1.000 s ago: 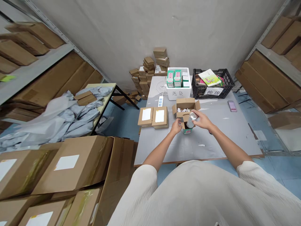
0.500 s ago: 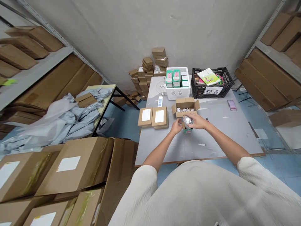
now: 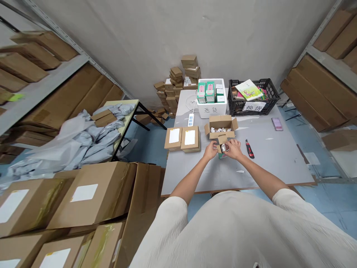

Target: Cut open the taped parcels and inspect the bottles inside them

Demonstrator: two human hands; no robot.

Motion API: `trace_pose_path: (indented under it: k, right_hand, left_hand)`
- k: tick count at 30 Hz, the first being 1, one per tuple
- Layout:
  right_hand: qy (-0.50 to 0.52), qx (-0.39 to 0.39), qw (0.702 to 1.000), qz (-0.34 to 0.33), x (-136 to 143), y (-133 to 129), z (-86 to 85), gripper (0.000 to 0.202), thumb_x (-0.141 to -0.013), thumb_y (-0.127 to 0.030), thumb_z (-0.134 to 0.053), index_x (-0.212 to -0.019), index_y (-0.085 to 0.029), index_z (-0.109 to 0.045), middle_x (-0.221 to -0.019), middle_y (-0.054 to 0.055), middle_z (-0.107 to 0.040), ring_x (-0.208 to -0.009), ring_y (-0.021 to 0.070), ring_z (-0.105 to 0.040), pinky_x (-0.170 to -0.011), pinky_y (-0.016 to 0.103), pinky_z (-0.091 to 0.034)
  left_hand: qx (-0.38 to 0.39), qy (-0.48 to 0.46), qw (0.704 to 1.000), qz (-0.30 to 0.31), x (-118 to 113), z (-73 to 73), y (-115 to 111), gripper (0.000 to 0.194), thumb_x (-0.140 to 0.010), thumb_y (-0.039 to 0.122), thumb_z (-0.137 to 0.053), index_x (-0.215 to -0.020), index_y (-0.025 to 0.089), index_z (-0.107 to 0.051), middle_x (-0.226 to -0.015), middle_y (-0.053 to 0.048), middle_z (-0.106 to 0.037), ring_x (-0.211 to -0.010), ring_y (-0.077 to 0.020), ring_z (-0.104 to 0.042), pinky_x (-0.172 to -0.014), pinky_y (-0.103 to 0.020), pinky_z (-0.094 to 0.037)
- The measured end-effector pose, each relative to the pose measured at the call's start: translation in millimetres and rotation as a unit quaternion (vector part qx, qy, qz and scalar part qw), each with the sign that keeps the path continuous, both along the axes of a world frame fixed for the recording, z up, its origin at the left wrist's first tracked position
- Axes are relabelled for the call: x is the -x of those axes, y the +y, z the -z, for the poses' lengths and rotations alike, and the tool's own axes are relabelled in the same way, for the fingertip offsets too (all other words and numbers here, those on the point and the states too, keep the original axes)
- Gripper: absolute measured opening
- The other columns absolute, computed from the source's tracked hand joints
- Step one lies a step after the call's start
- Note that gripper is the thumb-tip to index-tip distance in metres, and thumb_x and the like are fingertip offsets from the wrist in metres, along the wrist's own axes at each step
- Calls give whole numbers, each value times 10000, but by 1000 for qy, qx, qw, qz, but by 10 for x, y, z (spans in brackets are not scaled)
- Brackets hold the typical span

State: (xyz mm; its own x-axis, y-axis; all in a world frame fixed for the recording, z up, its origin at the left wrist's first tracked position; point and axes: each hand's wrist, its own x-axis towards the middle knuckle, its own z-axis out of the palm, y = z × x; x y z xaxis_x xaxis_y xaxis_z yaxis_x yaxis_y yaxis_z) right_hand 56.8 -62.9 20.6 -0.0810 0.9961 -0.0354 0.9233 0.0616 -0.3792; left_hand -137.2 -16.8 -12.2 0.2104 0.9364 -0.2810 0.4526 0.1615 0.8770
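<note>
A small green box (image 3: 221, 155) stands on the table in front of me with its brown flaps raised. My left hand (image 3: 211, 150) pinches the box at its left flap. In my right hand (image 3: 233, 149) is a shiny silver rounded object (image 3: 225, 147), held at the box's open top and seemingly partly inside it; its exact kind I cannot make out. Just behind stands an open cardboard box (image 3: 220, 125) with crumpled white bits in it. A red and black utility knife (image 3: 250, 149) lies to the right of my right hand.
Two brown boxes with white labels (image 3: 189, 137) sit on the left of the grey table (image 3: 192, 175). At the back are a white bin (image 3: 212, 110) of green boxes and a black crate (image 3: 252, 111). Large cartons (image 3: 92, 193) are piled at left; shelves flank both sides.
The silver object has gone lower into the green box and turned. My right hand has shifted slightly, uncovering the utility knife. A raised flap of the green box now shows.
</note>
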Motion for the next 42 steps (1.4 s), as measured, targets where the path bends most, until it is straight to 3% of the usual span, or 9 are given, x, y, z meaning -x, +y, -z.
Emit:
trace_pose_path:
  k: [4, 7, 11, 16, 21, 26, 32, 38, 42]
  right_hand:
    - [13, 1, 1000, -4, 35, 5, 45, 386, -824, -400, -807, -1164, -220, -773, -1254, 163, -639, -1252, 378, -479, -1115, 537, -331]
    - [84, -23, 996, 5, -12, 31, 101, 404, -852, -400, -771, -1218, -232, -758, -1321, 162, -634, -1254, 370, -516, -1110, 541, -384]
    - [248, -48, 961, 115, -148, 128, 195, 366, -935, -359, -575, -1225, -190, -719, -1288, 166, -667, -1139, 300, -631, -1045, 487, -510]
    - [355, 38, 911, 204, -287, 222, 306, 383, -797, -333, -646, -1132, -157, -706, -1139, 132, -740, -883, 227, -699, -919, 441, -598]
    - [390, 46, 901, 185, -283, 225, 438, 416, -707, -313, -743, -1099, -174, -736, -1063, 94, -764, -865, 213, -714, -911, 440, -624]
    - [443, 70, 874, 188, -226, 232, 488, 494, -643, -243, -729, -1132, -181, -753, -1083, 85, -790, -759, 173, -682, -786, 385, -631]
    - [474, 95, 859, 168, -214, 220, 462, 442, -609, -245, -700, -1046, -209, -758, -771, 10, -747, -631, 166, -613, -606, 290, -542]
    - [486, 80, 856, 156, -249, 207, 494, 291, -658, -305, -686, -926, -216, -753, -850, 48, -776, -778, 218, -686, -699, 331, -571]
    - [471, 81, 867, 139, -302, 183, 541, 284, -725, -342, -668, -960, -220, -771, -959, 52, -791, -822, 206, -695, -802, 365, -602]
  left_hand:
    - [-5, 16, 1000, 0, 12, 10, 23, 597, -725, 23, -678, -1288, 212, -623, -1050, -7, -745, -723, -116, -667, -752, -259, -547]
    - [-3, -4, 1000, -14, 29, 21, 33, 561, -755, 26, -677, -1280, 212, -613, -1025, -8, -748, -724, -114, -666, -741, -251, -539]
    - [29, -74, 996, -43, 19, 64, 34, 393, -868, 108, -657, -1245, 208, -605, -1005, -21, -755, -782, -132, -708, -742, -259, -548]
    - [29, -62, 994, -90, -43, 146, 39, 313, -865, 134, -720, -1163, 183, -639, -1045, -51, -755, -772, -120, -688, -802, -277, -557]
    - [41, -43, 994, -94, -129, 218, 36, 461, -795, 127, -809, -1224, 177, -650, -1127, -58, -744, -679, -78, -628, -822, -290, -568]
    - [37, -47, 995, -76, -189, 256, 9, 595, -728, 117, -846, -1291, 194, -671, -1147, -55, -752, -612, -68, -585, -760, -286, -570]
    - [18, -92, 993, -76, -163, 254, 9, 393, -735, 100, -731, -1115, 199, -729, -1167, -50, -755, -666, -95, -622, -744, -277, -559]
    - [29, -133, 989, -52, -55, 231, -12, 186, -886, 238, -653, -1041, 206, -751, -1131, -66, -768, -937, -193, -727, -810, -304, -580]
    - [-12, -133, 991, -10, 3, 269, -68, 334, -793, 272, -837, -1107, 197, -751, -1296, -108, -721, -1017, -216, -716, -879, -333, -594]
